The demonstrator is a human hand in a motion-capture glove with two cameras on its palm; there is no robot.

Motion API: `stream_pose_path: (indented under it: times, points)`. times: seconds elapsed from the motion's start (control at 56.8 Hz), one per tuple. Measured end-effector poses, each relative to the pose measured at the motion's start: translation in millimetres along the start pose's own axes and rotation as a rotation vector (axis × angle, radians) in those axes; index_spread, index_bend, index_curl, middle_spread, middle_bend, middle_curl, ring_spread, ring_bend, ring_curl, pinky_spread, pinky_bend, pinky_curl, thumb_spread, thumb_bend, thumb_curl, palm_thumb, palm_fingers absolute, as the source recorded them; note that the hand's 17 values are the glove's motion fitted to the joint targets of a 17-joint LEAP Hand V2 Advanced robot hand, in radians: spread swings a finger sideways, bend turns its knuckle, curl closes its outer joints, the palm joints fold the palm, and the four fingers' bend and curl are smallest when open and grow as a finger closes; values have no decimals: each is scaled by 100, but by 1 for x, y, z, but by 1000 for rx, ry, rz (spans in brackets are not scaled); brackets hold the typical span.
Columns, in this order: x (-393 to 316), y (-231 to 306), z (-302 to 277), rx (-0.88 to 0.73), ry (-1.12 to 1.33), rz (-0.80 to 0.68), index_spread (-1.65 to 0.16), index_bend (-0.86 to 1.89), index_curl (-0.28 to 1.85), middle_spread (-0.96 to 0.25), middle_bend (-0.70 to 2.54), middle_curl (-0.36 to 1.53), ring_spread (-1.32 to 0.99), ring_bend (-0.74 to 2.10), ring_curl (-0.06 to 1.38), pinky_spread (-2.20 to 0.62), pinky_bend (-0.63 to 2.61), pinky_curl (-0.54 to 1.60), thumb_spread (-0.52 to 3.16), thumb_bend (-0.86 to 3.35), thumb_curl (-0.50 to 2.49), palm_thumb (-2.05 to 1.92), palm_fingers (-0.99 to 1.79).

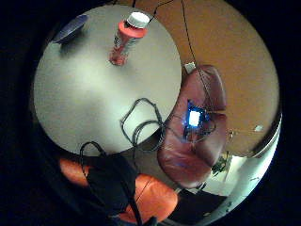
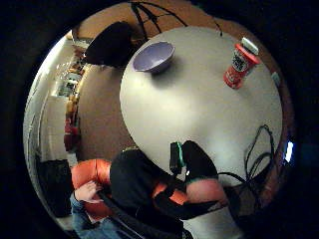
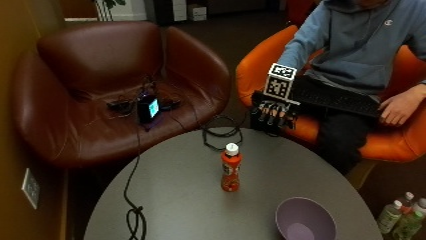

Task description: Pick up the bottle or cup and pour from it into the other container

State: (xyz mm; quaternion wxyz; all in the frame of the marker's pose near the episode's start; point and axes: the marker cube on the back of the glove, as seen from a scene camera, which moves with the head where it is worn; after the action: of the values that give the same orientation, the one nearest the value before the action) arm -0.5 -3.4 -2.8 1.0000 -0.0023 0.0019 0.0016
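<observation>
An orange bottle (image 3: 230, 173) with a white cap stands upright near the middle of the round grey table (image 3: 180, 200). It also shows in both palm views as the bottle (image 1: 126, 38) and the bottle (image 2: 239, 63). A lilac bowl (image 3: 305, 220) sits at the table's near right edge, also seen as the bowl (image 2: 153, 56) and partly as the bowl (image 1: 70, 29). My gloved right hand (image 3: 273, 114) hovers over the table's far edge, fingers hanging relaxed and holding nothing, well apart from the bottle.
Black cables (image 3: 219, 132) loop over the table's far edge and another cable (image 3: 133, 210) trails along its left side. A brown leather chair (image 3: 100, 85) with a lit device (image 3: 148, 108) stands at the left. Several bottles (image 3: 399, 212) stand on the floor at right.
</observation>
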Motion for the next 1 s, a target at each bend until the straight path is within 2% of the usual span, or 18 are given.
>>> stream_pose_path:
  times: [0.123, 0.299, 0.651, 1.003]
  points:
    - [-1, 1, -3, -32, 25, 11, -33, 19, 13, -11, 17, 8, -6, 25, 9, 18, 37, 15, 68, 22, 17, 48, 16]
    - [-1, -18, -14, -81, 64, 11, -40, 18, 19, -12, 18, 14, -8, 26, 14, 23, 38, 21, 89, 13, 25, 52, 13]
    - [19, -31, -36, -127, 40, 5, -42, 17, 25, -13, 18, 21, -8, 28, 20, 24, 38, 27, 99, -1, 33, 57, 10]
    - [93, -35, -56, -75, -30, 39, -43, 17, 28, -13, 18, 25, -8, 28, 23, 23, 36, 30, 100, -3, 37, 58, 9]
